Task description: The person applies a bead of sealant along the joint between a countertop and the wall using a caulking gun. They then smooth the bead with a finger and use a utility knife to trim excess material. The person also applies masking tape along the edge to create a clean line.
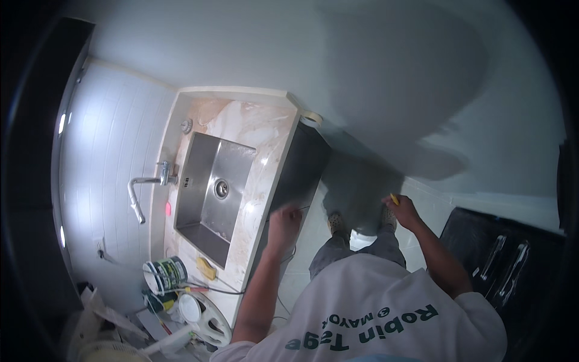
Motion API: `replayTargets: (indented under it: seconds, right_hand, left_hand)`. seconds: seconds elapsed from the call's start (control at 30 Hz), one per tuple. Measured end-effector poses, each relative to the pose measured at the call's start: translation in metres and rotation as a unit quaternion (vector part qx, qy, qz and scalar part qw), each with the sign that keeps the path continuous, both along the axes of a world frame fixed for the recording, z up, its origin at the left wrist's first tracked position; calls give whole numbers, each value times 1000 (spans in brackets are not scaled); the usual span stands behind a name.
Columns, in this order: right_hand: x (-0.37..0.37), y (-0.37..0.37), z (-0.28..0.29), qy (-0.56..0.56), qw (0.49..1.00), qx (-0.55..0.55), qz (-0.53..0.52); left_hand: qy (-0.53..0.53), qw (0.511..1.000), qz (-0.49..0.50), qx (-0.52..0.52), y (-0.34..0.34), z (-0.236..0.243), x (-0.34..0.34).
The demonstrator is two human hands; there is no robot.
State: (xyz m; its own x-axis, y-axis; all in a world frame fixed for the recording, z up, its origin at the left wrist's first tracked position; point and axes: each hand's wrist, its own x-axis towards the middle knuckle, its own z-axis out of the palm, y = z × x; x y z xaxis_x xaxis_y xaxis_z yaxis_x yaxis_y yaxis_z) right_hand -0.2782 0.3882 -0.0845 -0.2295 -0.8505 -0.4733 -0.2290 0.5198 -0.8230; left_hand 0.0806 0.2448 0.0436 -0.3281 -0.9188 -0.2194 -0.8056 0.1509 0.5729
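Note:
My left hand [284, 228] is held in front of the sink counter's cabinet side, slightly smeared, with its fingers curled closed. Whether anything is inside them is hidden. My right hand [403, 211] is apart from it, above the floor near my right foot. It grips a small yellow object [394, 199] whose short end sticks out past the fingers; its kind is too small to tell. Left of my left hand lies the marble-patterned counter [269, 163] with a steel sink [208, 220] set in it. A roll of tape [311, 119] sits at the counter's far corner.
A faucet [145, 180] reaches toward the sink from the left wall. A labelled bucket [164, 275], a yellow sponge-like block [206, 268], cords and a white fan [208, 323] crowd the near left. To the right stands a black panel [500, 259]. A wall rises ahead.

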Motion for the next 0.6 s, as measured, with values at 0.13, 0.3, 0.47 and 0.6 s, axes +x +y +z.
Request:
replayTargets:
  seconds: [0.13,0.3,0.47,0.6]
  right_hand:
    - [59,-64,-19,-6,995,-76,-64]
    - [100,-182,-60,91,929,-325,-149]
    - [112,-267,-60,98,910,-350,-198]
    - [115,-313,-93,189,856,-433,-208]
  left_hand:
    - [88,980,-9,-178,-129,26,-60]
    - [55,923,-63,-374,-236,-8,-105]
    - [28,904,-31,-426,-266,-48,-116]
    - [-78,846,-89,-520,-281,-48,-116]
